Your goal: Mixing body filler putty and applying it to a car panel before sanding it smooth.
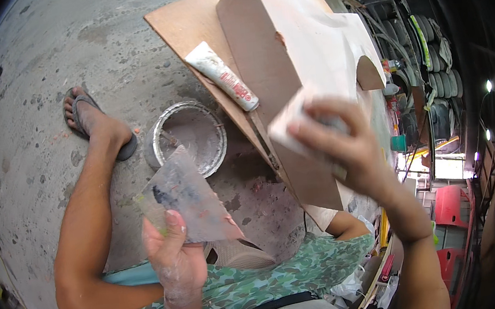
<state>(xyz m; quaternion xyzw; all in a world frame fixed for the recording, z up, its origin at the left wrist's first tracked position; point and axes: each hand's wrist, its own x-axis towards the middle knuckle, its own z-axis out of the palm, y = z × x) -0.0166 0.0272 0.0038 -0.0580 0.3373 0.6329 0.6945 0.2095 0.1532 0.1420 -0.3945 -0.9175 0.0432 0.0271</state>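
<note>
My left hand (pixel 176 253) grips a thin, flat mixing plate (pixel 195 195) by its near edge, thumb on top. Grey and dark smears cover the plate, with pink paste along its right edge. My right hand (pixel 344 139), blurred, has its fingers closed round a pale flat piece (pixel 285 124) whose kind I cannot make out. It is over the near part of a large pinkish-white moulded panel (pixel 301 36); whether it touches is unclear. Beyond the plate stands an open round can (pixel 221 127) of greyish-pink paste. A white tube with red print (pixel 222 76) lies beside the panel.
Under the panel is a wooden board (pixel 186 17). My sandalled foot (pixel 85 110) rests on the stained concrete floor (pixel 111 42), left of the can. Cluttered racks (pixel 435 65) stand at the right, with red parts (pixel 450 206) nearer me.
</note>
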